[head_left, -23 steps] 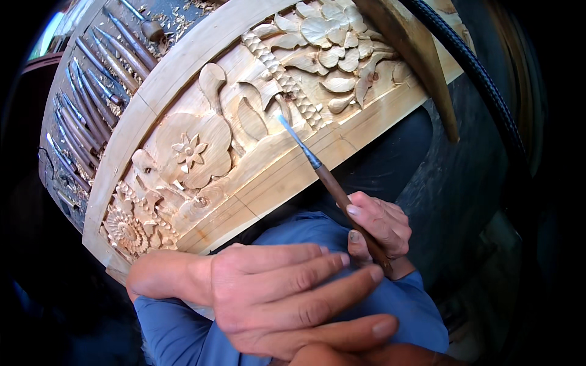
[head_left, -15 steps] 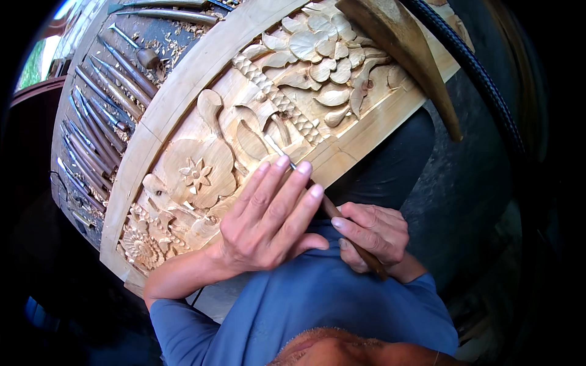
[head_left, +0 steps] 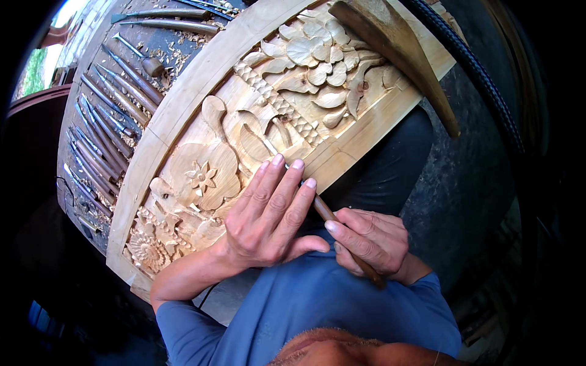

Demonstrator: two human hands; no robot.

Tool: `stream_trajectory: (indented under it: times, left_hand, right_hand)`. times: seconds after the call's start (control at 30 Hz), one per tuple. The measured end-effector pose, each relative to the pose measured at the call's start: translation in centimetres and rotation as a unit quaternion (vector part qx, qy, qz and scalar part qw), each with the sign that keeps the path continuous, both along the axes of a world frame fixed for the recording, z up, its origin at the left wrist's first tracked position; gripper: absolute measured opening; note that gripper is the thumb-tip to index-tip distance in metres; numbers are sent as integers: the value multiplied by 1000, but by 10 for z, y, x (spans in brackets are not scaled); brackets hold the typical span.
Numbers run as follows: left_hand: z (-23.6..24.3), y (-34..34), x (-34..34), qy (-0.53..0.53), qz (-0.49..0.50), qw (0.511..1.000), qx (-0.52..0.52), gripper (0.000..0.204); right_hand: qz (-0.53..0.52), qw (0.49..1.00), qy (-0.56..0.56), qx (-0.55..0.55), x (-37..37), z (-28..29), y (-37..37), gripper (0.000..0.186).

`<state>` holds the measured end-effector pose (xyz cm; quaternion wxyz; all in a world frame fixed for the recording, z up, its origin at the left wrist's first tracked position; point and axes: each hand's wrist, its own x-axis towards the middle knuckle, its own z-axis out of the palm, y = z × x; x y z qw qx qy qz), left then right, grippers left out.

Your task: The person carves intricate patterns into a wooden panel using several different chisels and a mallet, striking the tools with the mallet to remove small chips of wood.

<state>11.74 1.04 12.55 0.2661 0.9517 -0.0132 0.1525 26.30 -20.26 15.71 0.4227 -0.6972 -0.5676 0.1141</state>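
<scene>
My right hand (head_left: 373,241) is closed around the wooden handle of a carving chisel (head_left: 324,208), whose butt end sticks out below the palm. My left hand (head_left: 262,222) lies over the chisel's shaft with fingers stretched out and thumb apart, fingertips touching the tool near the panel's front edge. Past those fingertips the thin metal blade reaches a carved leaf shape on the pale wooden panel (head_left: 177,104). Exactly where the cutting edge meets the wood is hard to make out. A carved flower (head_left: 200,175) and a large blossom cluster (head_left: 320,52) stand in relief on the panel.
Several chisels and gouges (head_left: 125,94) lie in a row on the dark bench at the left, among wood shavings. A curved, club-like wooden piece (head_left: 403,52) rests across the panel's right end. Beside it hangs a dark braided hose (head_left: 473,64).
The view has shifted slightly, so the panel and tools appear a little farther right at the left side. Both hands keep nearly the same pose on the chisel.
</scene>
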Motion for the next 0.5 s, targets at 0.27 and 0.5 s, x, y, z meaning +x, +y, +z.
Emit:
stream_trajectory:
  times: [0.27,0.5]
  left_hand:
    - [-1,0,0,-6,3,1000,-3,86]
    - [-2,0,-1,6,-4,1000,8,84]
  right_hand:
    - [-2,1000,-4,10,-6,-4,1,47]
    - [-4,1000,10,18,-8,-9,1,50]
